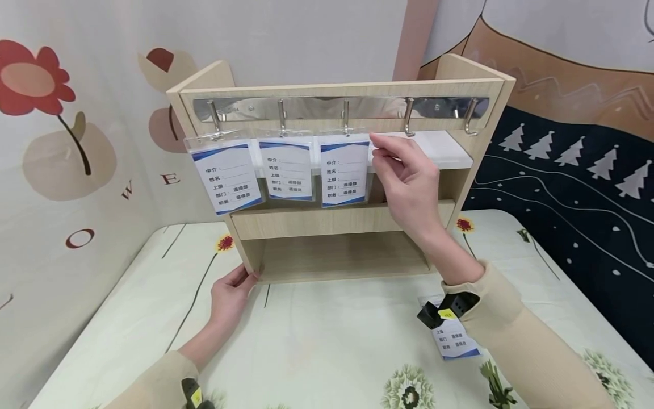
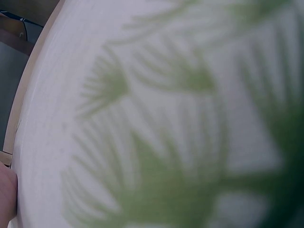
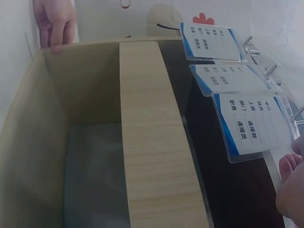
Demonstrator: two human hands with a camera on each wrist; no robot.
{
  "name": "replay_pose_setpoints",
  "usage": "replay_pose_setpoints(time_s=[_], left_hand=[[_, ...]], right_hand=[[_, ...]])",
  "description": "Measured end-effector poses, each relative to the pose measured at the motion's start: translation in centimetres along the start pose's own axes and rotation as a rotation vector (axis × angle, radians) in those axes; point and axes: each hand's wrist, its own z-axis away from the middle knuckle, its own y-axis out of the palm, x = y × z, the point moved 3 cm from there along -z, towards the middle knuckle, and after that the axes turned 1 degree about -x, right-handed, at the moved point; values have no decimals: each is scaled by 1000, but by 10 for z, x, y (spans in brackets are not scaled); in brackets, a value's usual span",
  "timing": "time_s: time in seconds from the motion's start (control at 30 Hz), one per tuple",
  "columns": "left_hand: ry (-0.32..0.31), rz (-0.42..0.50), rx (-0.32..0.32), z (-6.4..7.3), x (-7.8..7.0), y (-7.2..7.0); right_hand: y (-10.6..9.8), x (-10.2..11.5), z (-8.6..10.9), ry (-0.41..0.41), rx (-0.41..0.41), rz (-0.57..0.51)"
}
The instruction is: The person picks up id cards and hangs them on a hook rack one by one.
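Observation:
Three badges in clear sleeves hang from hooks on a wooden shelf [image 1: 332,224]: the left badge [image 1: 227,176], tilted, the middle badge [image 1: 286,170] and the third badge [image 1: 343,173]. My right hand [image 1: 411,182] pinches the third badge at its upper right edge, by the middle hook [image 1: 346,116]. In the right wrist view, that same badge [image 3: 254,126] faces the camera, with part of the hand at the frame's edge. My left hand [image 1: 232,295] grips the shelf's lower left corner. Only a bit of that hand [image 2: 7,194] shows in the left wrist view.
Another badge [image 1: 457,341] lies on the flowered cloth [image 1: 332,341], partly behind my right wrist. Two hooks at the right, including the far right hook [image 1: 470,116], carry no badge. A white panel [image 1: 434,150] sits behind the hooks. Patterned curtains [image 1: 112,113] surround the shelf.

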Motion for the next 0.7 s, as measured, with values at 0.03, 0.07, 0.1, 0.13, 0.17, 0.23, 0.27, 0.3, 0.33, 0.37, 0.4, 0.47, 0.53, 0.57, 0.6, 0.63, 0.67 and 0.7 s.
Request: replay_pose_setpoints(time_s=[0.03, 0.07, 0.1, 0.13, 0.17, 0.23, 0.27, 0.3, 0.33, 0.37, 0.4, 0.47, 0.53, 0.57, 0.6, 0.63, 0.67, 0.7], left_hand=[[-4, -1, 0, 0, 0, 0], [-7, -1, 0, 0, 1, 0], [-11, -1, 0, 0, 1, -1], [-14, -1, 0, 0, 1, -1], [-16, -1, -1, 0, 1, -1], [-17, 3, -1, 0, 2, -1], [-15, 4, -1, 0, 2, -1], [-15, 5, -1, 0, 2, -1], [-14, 5, -2, 0, 2, 0], [-15, 7, -2, 0, 2, 0], [-15, 9, -2, 0, 3, 0], [-17, 7, -1, -1, 3, 0], [-18, 6, 1, -1, 3, 0], [-18, 7, 0, -1, 3, 0], [-16, 7, 0, -1, 3, 0], [-15, 5, -1, -1, 2, 0], [-13, 5, -1, -1, 2, 0], [-12, 3, -2, -2, 2, 1]], right_hand=[[-2, 0, 2, -4, 3, 6], [-4, 0, 4, -6, 5, 14], [-7, -1, 7, -5, 7, 19], [-9, -1, 9, -2, 9, 26], [-11, -1, 12, 0, 14, 36], [-16, -1, 18, 7, 20, 47], [-19, -1, 21, 12, 24, 47], [-21, -2, 24, 18, 29, 47], [-24, -2, 27, 28, 34, 50], [-27, -2, 30, 36, 40, 59], [-30, -3, 33, 48, 44, 64], [-36, -3, 40, 72, 56, 87], [-42, -4, 47, 97, 66, 112], [-45, -4, 50, 106, 70, 125], [-47, -4, 53, 117, 74, 132], [-50, -5, 56, 129, 79, 141], [-53, -5, 59, 139, 83, 142], [-56, -5, 62, 148, 89, 143]])
